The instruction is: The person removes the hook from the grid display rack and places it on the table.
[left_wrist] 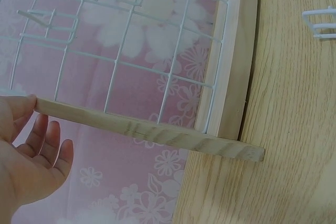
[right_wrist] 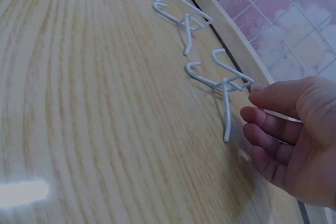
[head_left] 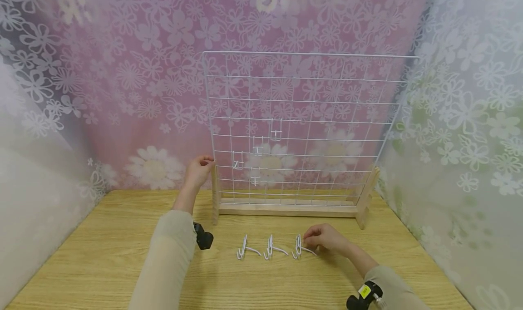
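A white wire grid panel [head_left: 310,119] stands upright in a wooden stand [head_left: 286,207]. My left hand [head_left: 199,171] pinches the top of the stand's left wooden upright [left_wrist: 136,128] between thumb and index finger; its other fingers hang loosely curled. Three white wire hooks lie in a row on the table: a left hook [head_left: 244,248], a middle hook [head_left: 269,248] and a right hook [head_left: 298,247]. Beside the right hook is my right hand [right_wrist: 299,135], fingers bent, the thumb tip close to the hook's wire. A gap shows between thumb and index finger.
Several white hooks hang on the grid's left half, among them an upper hook [head_left: 276,134] and a lower hook [head_left: 255,180]. The wood-grain table [head_left: 245,287] stands between flower-patterned walls [head_left: 470,133]. Black cameras [head_left: 203,237] are strapped to both wrists.
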Available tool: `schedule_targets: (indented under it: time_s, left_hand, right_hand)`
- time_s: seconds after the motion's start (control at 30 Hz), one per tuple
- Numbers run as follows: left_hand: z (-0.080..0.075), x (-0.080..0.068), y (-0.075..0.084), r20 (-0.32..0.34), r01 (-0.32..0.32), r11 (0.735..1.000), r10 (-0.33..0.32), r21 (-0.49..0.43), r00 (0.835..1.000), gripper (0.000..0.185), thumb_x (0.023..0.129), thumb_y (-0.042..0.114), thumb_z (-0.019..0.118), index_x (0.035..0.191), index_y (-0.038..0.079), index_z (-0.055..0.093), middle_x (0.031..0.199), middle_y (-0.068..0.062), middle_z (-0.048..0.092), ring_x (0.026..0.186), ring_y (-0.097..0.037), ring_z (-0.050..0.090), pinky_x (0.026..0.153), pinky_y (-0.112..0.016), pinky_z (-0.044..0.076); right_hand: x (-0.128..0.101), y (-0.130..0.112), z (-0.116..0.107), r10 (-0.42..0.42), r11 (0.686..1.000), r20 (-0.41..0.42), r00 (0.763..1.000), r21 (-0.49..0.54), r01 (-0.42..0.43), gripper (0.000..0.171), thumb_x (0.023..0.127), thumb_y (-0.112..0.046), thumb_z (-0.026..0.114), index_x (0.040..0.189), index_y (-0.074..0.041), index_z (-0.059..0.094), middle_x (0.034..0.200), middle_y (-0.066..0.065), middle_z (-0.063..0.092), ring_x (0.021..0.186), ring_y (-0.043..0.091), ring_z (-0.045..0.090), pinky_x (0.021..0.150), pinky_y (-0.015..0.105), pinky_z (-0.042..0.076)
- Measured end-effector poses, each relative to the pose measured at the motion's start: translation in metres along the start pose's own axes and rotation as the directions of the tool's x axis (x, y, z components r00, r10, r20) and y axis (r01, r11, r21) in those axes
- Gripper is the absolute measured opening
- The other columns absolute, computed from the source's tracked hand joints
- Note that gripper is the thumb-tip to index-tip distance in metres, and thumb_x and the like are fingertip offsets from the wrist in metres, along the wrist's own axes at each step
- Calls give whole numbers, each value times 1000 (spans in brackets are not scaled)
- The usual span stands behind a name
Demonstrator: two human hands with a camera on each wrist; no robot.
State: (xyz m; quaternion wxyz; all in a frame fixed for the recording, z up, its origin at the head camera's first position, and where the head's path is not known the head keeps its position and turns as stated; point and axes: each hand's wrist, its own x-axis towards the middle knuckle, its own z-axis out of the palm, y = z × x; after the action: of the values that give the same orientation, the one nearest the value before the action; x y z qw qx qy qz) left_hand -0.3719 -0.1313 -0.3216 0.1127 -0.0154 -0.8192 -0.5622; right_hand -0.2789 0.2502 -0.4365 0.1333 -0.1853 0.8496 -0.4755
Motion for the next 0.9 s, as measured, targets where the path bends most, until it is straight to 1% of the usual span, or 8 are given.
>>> schedule_targets:
  time_s: [0.13,0.3,0.43,0.53,0.63,0.73,0.8,0.9]
  left_hand:
    - [0,-1,0,6,9,1000,-9,1,1000,26,94,16,53,115,0,58,108,-17,52,98,-30,48,77,-38,40]
    - [0,-1,-1,10,10,1000,-10,1,1000,26,94,16,53,115,0,58,109,-17,52,100,-30,48,78,-39,40]
    - [0,0,0,9,6,1000,-6,5,1000,27,94,16,52,116,0,58,109,-17,52,100,-30,48,78,-38,40]
    - [1,1,0,9,3,1000,-3,2,1000,27,94,16,53,116,0,58,108,-18,52,99,-30,48,77,-37,40]
    - [1,1,0,13,4,1000,-4,-2,1000,28,94,16,52,117,-1,57,109,-18,51,99,-30,48,77,-37,40]
    - [2,0,0,11,3,1000,-3,-4,1000,27,94,15,52,116,-1,57,108,-18,52,98,-29,48,76,-36,40]
    - [2,1,0,8,-1,1000,1,-9,1000,27,94,14,52,115,-1,57,107,-18,52,97,-29,48,75,-35,40]
    - [2,1,-1,0,-6,1000,6,-11,1000,26,94,14,52,115,-1,58,105,-18,52,96,-29,48,74,-34,39]
  right_hand:
    - [0,-1,-6,1,1000,-15,1000,1,-1,23,91,-12,58,100,9,61,85,13,64,72,20,57,57,32,47]
    - [0,-8,-16,-2,1000,-50,999,-27,0,28,93,-14,56,104,11,59,90,15,63,76,24,59,61,36,48]
    - [3,-17,-24,12,998,-91,996,-56,-18,30,93,-16,57,107,11,59,89,11,64,78,25,58,67,41,49]
    - [5,-22,-30,27,996,-122,992,-82,-37,30,92,-17,58,107,9,59,88,7,64,80,23,58,69,42,49]
    - [6,-27,-35,31,994,-136,990,-100,-45,28,92,-17,58,107,7,60,90,6,63,82,21,57,72,42,49]
    - [7,-31,-39,20,994,-142,990,-103,-34,28,93,-16,57,108,7,59,92,10,63,83,22,57,73,44,48]
    - [6,-38,-41,19,994,-146,989,-103,-34,28,93,-16,56,109,7,59,92,9,62,84,23,56,73,43,48]
    - [8,-45,-45,28,995,-157,987,-89,-42,31,94,-18,55,112,7,57,96,13,62,87,26,56,76,45,46]
